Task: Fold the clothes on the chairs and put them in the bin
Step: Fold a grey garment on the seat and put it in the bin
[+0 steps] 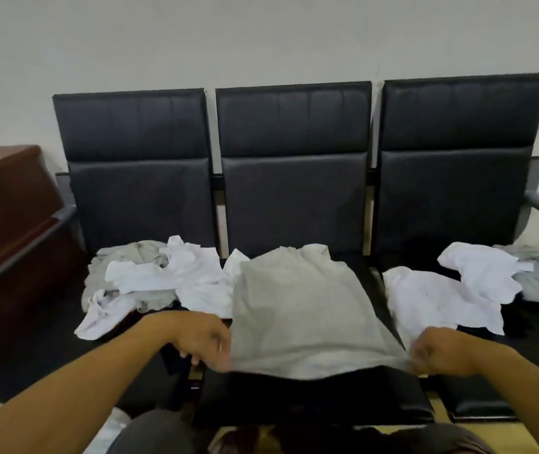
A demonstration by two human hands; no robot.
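Both hands pinch the near hem of a light grey cotton T-shirt, the left hand at its left corner and the right hand at its right corner, fingers curled on the cloth and drawing it taut over the front edge of the middle black padded seat. Its body lies flat up the seat, collar toward the backrest. It looks thin, limp and light, so it should sag wherever it is unsupported; corners, hem and shoulder seams seem the best places to grip. Further off, a crumpled heap of white and grey garments lies on the left seat, and loose white shirts lie on the right seat. No bin is in view.
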